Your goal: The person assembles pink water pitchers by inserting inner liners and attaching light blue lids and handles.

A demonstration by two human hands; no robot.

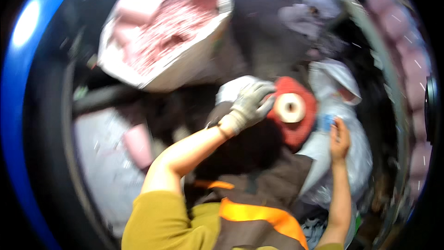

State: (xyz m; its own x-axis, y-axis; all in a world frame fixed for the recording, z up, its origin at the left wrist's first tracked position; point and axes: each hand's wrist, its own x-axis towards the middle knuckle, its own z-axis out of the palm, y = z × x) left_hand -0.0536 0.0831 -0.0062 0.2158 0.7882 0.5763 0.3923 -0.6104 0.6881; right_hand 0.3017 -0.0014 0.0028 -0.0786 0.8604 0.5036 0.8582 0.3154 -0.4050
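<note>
The picture is motion-blurred. My left hand [249,106], in a grey work glove, grips the left side of a red yarn spool [303,127] wound on a cream tube, held end-on in the middle of the view. My bare right hand [340,139] reaches up on the right. Its fingertips touch a small blue piece [326,121] lying against a white plastic bag [337,88]. Blur hides whether those fingers pinch the piece. I wear a mustard sleeve and a brown apron with orange straps [259,213].
A large white sack [185,65] filled with pink spools stands at the upper left. A pale pink cone [137,144] lies on light cloth at the left. More white bags sit at the top right, and pink spools [402,23] line the right rim.
</note>
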